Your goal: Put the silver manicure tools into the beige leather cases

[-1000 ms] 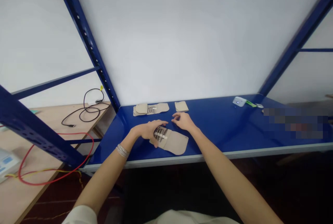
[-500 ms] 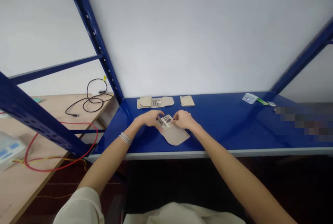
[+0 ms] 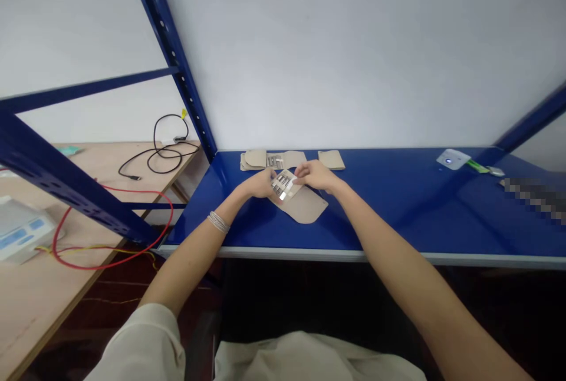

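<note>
Between my hands is an unfolded beige case [image 3: 306,206] with a rounded flap pointing toward me. A panel of small dark and silvery pieces [image 3: 283,184] shows at its upper part, tilted and catching the light. My left hand [image 3: 260,184] grips the panel's left edge, with its thumb near the pieces. My right hand [image 3: 316,174] has its fingers pinched at the panel's upper right edge. What the pieces are is too small to tell. Behind lie an opened beige case [image 3: 294,160] with similar pieces, a stack of folded beige cases [image 3: 255,159] and a single folded one [image 3: 331,160].
The blue tabletop [image 3: 389,204] runs against a pale wall. At its right are a white device [image 3: 452,159] with a lit spot and a green strip [image 3: 477,166]. Blue rack posts [image 3: 177,56] stand at the sides. Left, a wooden table [image 3: 39,304] bears a black cable [image 3: 154,151] and red wire [image 3: 165,225].
The panel of pieces has tilted up and shines more. My right fingers have shifted along its edge. The whole view has also shifted a little.
</note>
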`<action>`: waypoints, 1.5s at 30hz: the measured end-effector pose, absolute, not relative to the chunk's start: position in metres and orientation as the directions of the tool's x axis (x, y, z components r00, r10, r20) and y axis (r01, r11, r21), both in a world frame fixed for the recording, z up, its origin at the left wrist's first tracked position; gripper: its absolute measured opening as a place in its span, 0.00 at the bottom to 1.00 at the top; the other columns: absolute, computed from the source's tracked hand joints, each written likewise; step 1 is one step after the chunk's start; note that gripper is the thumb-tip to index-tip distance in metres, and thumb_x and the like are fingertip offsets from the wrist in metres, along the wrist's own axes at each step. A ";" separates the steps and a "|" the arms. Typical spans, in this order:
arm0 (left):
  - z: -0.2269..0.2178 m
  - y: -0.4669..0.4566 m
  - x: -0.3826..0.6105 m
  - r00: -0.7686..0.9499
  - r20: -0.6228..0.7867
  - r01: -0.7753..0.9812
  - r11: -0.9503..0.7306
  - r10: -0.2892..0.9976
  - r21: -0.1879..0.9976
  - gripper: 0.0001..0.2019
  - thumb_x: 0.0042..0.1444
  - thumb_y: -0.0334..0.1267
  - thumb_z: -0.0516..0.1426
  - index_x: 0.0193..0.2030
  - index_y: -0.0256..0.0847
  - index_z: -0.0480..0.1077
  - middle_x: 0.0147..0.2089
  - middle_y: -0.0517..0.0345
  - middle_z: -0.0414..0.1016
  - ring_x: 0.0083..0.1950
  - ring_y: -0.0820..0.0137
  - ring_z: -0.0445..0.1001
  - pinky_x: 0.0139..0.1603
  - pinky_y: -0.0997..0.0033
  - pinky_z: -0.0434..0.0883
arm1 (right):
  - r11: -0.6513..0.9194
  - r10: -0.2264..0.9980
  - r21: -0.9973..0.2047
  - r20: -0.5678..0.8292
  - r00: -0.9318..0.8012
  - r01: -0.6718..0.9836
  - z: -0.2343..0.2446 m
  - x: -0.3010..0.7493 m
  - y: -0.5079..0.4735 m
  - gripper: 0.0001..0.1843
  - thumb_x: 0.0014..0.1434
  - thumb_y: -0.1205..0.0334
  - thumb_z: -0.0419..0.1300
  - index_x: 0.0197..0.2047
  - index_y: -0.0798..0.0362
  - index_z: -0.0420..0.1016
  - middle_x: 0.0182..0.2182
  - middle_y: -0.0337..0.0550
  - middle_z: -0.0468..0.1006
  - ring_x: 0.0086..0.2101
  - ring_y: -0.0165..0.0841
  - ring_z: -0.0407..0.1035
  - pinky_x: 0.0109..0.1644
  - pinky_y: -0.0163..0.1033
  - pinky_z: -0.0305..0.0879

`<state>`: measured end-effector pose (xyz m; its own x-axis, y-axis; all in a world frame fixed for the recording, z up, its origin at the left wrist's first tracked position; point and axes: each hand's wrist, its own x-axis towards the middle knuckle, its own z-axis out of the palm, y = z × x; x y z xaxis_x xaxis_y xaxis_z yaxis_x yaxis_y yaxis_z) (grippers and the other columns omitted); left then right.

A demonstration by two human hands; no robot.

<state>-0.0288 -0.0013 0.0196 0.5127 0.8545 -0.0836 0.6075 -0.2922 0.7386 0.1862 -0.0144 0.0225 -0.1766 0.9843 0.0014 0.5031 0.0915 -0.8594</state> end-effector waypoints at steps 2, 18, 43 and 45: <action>0.019 -0.002 -0.027 0.530 -0.093 0.548 -0.257 0.843 0.796 0.36 0.27 0.36 0.72 0.48 0.34 0.70 0.34 0.56 0.77 0.33 0.67 0.72 0.32 0.73 0.67 | 0.102 0.987 -0.891 0.034 -0.160 0.442 0.017 0.189 -0.017 0.11 0.42 0.67 0.70 0.31 0.56 0.76 0.28 0.43 0.81 0.30 0.33 0.73 0.34 0.35 0.66; 0.011 0.000 -0.022 0.609 -0.089 0.099 0.036 0.788 0.994 0.21 0.42 0.38 0.70 0.43 0.30 0.76 0.37 0.51 0.80 0.36 0.69 0.76 0.43 0.69 0.72 | 0.182 0.983 -0.949 0.177 -0.041 0.259 0.004 0.195 -0.023 0.15 0.40 0.59 0.71 0.31 0.55 0.74 0.28 0.39 0.76 0.29 0.30 0.67 0.35 0.36 0.64; 0.012 -0.002 -0.020 0.570 -0.120 0.151 0.040 0.812 0.988 0.16 0.47 0.42 0.67 0.36 0.29 0.75 0.30 0.55 0.76 0.29 0.74 0.71 0.33 0.74 0.65 | 0.168 0.967 -0.942 0.100 -0.236 0.290 0.001 0.198 -0.024 0.14 0.41 0.58 0.71 0.31 0.57 0.80 0.27 0.38 0.75 0.30 0.30 0.65 0.36 0.36 0.60; 0.011 -0.001 -0.020 0.572 -0.114 0.153 0.030 0.813 0.988 0.17 0.46 0.43 0.67 0.36 0.29 0.75 0.30 0.55 0.76 0.30 0.73 0.71 0.33 0.74 0.65 | 0.169 0.966 -0.941 0.099 -0.240 0.292 0.002 0.197 -0.024 0.14 0.42 0.58 0.70 0.31 0.57 0.80 0.27 0.39 0.76 0.30 0.30 0.66 0.36 0.36 0.60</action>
